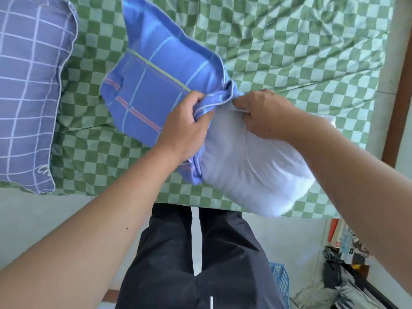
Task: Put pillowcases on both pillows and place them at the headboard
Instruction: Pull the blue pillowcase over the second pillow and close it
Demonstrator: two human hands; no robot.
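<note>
1. White pillow [252, 170]: soft, puffy, half inside the crumpled blue plaid pillowcase [151, 90], at the near edge of the green checked bed [289, 41].
2. Your left hand [185, 128] bunches the case's hem, fingers curled.
3. Your right hand [265, 114] pinches the pillow's corner.
4. Cased pillow [29, 90] lies left.

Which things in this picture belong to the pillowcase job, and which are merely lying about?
Belonging to the job:
- blue plaid pillowcase, gripped by the left hand
- white pillow, partly inside it, held by the right hand
- purple grid-patterned pillow, already cased
- green checked bed sheet, the work surface

Lying about:
- blue plastic basket on the floor
- clutter of boxes and bags at the right
</note>
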